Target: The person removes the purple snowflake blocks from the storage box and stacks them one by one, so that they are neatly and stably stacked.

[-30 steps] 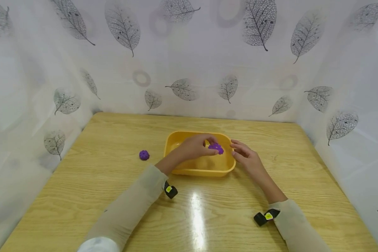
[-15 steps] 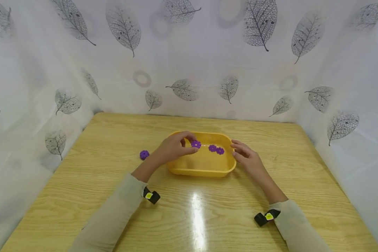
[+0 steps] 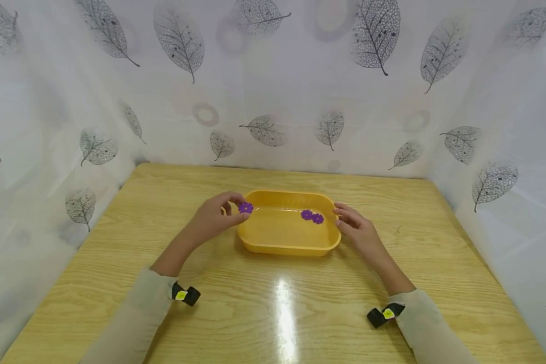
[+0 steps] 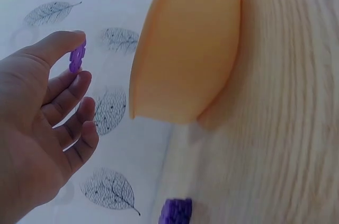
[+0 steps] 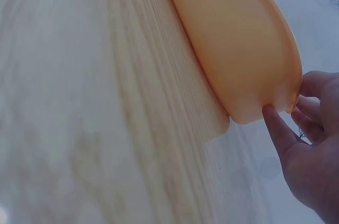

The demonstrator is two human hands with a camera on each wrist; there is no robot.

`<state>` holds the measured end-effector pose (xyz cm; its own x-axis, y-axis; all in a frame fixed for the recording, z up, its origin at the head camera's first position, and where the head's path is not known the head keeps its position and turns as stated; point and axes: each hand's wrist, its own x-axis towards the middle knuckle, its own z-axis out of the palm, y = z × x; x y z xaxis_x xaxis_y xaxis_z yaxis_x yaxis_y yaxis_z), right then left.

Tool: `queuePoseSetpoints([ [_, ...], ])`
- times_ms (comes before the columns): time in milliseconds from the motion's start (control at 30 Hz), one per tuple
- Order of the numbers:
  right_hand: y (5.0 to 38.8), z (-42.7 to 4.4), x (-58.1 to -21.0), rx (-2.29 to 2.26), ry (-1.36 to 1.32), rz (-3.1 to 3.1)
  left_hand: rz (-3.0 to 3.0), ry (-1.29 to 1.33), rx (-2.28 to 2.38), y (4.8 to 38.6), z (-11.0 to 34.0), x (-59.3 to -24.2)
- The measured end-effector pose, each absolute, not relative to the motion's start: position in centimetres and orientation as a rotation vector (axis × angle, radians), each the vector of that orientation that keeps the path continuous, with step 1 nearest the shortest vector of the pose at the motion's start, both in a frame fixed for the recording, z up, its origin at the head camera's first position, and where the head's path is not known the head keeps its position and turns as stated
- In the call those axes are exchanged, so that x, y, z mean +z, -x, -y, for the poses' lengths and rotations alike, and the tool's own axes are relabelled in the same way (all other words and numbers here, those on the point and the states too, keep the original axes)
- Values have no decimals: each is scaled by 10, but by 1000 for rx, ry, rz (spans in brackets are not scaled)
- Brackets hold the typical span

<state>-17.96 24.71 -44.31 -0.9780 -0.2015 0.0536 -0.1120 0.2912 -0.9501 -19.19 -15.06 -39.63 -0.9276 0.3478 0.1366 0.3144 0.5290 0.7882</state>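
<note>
A purple flower-shaped disc is pinched between the thumb and fingertips of my left hand, just at the left end of a yellow plastic tray. The left wrist view shows the same disc edge-on. Inside the tray, towards its right end, lie two more purple flower discs, side by side and touching. My right hand holds the tray's right end, with the thumb against the outer wall and the fingers at the rim. A stack of purple discs stands on the table, hidden in the head view.
The tray stands on a wooden table with a light glare at its front. Behind and at both sides hangs a white curtain printed with grey leaves.
My left hand has drawn back leftwards from the tray's right part, where two discs now lie, carrying one disc to the left rim. The right hand has stayed at the tray.
</note>
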Motion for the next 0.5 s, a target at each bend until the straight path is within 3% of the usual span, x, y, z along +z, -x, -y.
queuePoseSetpoints([
  [500, 180, -247, -443, -1775, 289, -2491, -2734, -394, 1336, 186, 195, -406],
])
